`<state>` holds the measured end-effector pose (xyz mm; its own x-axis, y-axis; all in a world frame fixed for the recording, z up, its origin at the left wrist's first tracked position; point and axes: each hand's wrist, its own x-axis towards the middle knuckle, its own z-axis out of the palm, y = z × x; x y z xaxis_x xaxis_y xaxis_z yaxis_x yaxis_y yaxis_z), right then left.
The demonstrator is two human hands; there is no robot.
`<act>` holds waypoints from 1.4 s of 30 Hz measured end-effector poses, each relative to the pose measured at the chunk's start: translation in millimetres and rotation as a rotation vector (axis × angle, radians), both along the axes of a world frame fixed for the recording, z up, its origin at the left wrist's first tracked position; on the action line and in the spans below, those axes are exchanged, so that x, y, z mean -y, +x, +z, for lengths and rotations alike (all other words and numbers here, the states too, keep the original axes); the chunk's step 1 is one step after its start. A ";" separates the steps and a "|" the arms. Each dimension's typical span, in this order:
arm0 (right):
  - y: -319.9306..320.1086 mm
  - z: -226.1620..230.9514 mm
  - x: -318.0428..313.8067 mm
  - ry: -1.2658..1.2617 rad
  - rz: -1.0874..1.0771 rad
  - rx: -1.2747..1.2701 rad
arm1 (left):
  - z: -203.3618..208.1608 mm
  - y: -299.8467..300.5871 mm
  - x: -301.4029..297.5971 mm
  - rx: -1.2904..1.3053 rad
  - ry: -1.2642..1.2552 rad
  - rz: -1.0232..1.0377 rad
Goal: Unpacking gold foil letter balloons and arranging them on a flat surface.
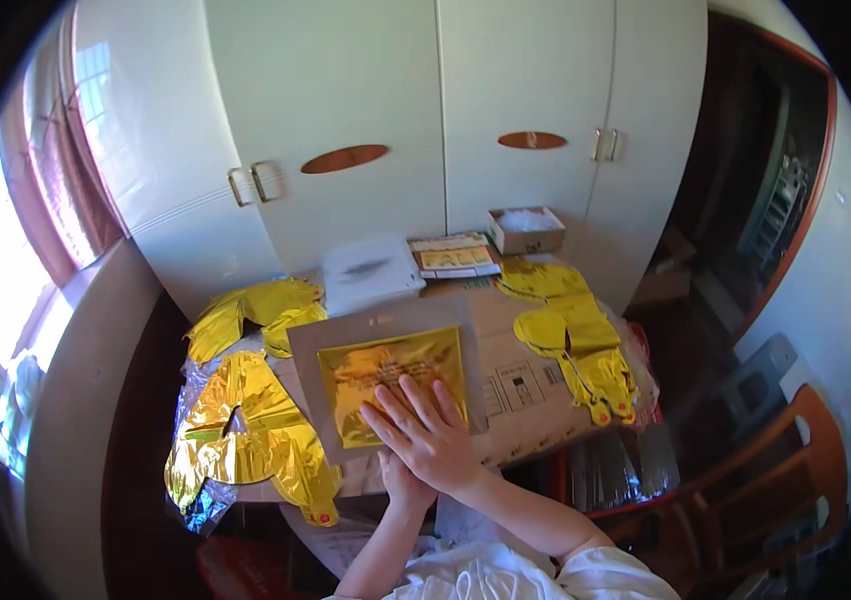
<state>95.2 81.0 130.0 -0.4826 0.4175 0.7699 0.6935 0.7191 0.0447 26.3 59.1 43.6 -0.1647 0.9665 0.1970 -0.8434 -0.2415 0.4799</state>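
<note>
A folded gold foil balloon (346, 375) lies flat inside a clear plastic bag (318, 350) in front of me. My right hand (431, 445) rests flat on the gold foil with its fingers stretched and slightly apart. At the bag's lower edge is my left hand (406, 488), its thumb side showing. The fingers of this hand are hidden under the bag and behind my right wrist; it appears to grip the edge. To the left lies a large unfolded gold foil balloon (246, 420), crumpled and shiny.
More flat gold foil balloons lie at the back left (281, 305) and right (576, 330) of the cardboard-covered table (536, 425). Behind are a white plastic package (371, 275), a printed pack (454, 256) and a small open box (527, 235). A wooden chair (791, 480) stands right.
</note>
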 end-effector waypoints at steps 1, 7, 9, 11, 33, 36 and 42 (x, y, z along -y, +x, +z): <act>0.1 -0.2 4.5 0.010 0.007 -0.001 | 6.0 1.1 4.2 0.063 0.077 -0.029; -2.8 1.3 -8.6 0.025 0.083 0.059 | -3.5 -7.4 -3.6 0.143 -0.002 -0.005; -0.7 -4.1 -19.7 0.015 0.057 0.097 | 3.4 -5.5 -5.3 0.108 -0.133 -0.029; 0.4 -16.6 -29.9 -0.073 0.030 0.135 | -6.3 -7.0 -10.9 0.106 -0.250 -0.068; 37.0 -127.3 -55.2 -0.485 0.194 0.228 | -7.0 -67.9 54.7 -0.183 -0.489 -0.511; 39.0 -129.1 -54.0 -0.504 0.193 0.208 | 33.5 -92.1 43.4 -0.808 -0.407 -0.519; 52.8 -128.1 -59.2 -0.544 0.129 0.289 | 64.4 -103.0 -115.2 -2.020 0.211 0.099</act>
<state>148.0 140.3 1.9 -0.7124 0.6372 0.2940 0.6140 0.7689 -0.1785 -76.7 174.4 108.0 0.3499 0.9117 0.2153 0.7678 -0.4108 0.4916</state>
